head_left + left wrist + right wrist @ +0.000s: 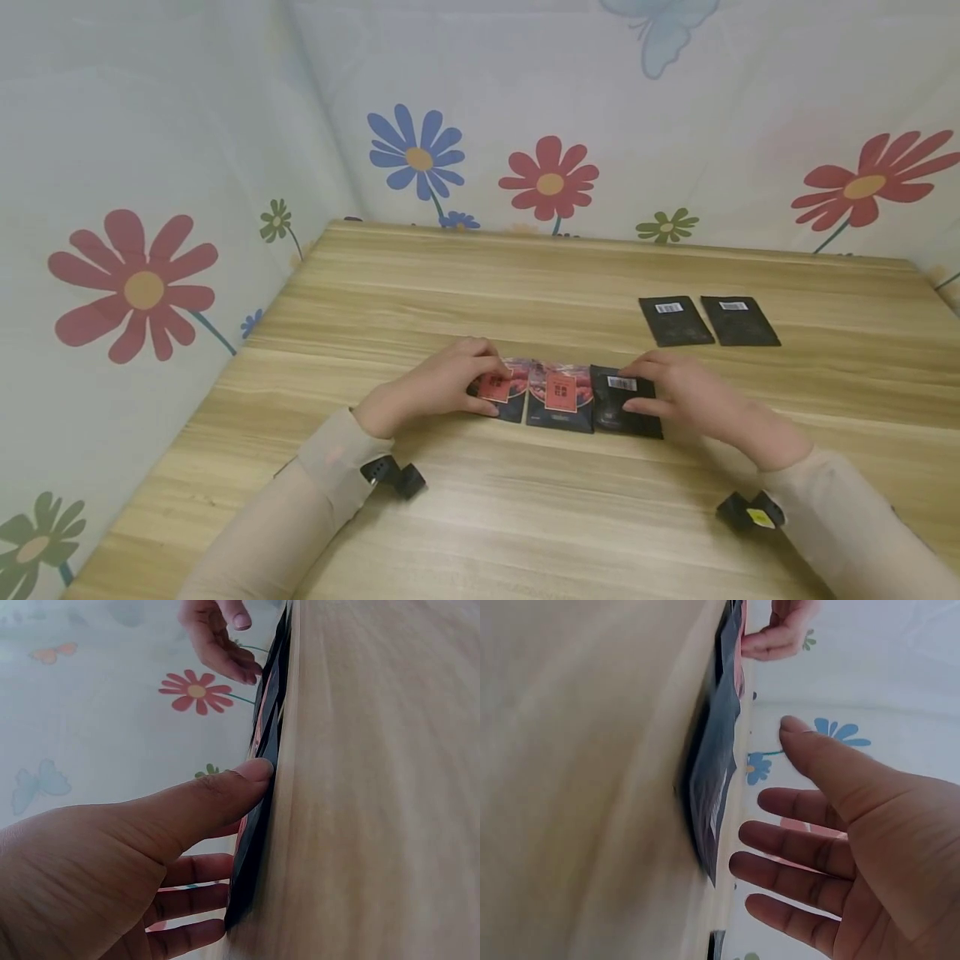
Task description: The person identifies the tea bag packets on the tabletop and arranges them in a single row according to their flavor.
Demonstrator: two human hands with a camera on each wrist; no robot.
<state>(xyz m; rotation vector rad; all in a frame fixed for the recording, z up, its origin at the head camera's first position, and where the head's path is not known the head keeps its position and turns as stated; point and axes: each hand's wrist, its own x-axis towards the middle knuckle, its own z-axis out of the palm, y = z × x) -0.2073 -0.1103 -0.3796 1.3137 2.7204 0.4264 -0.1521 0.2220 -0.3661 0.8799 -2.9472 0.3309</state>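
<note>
Three flat sachets lie side by side in a row on the wooden table. On the left sachet (512,408), which has a red label, my left hand (442,379) rests; in the left wrist view its thumb (255,769) touches the near edge and the fingertips are at the outer end. The middle sachet (561,398) also shows a red label and a fruit picture. At the right end, a black sachet (611,408) has its barcode side up. Over it is my right hand (697,400), fingers spread and apart from it in the right wrist view.
Two more black sachets, one on the left (677,322) and one on the right (741,322), lie barcode side up farther back. A flower-printed cloth (465,75) hangs behind the table (525,517) and along its left side.
</note>
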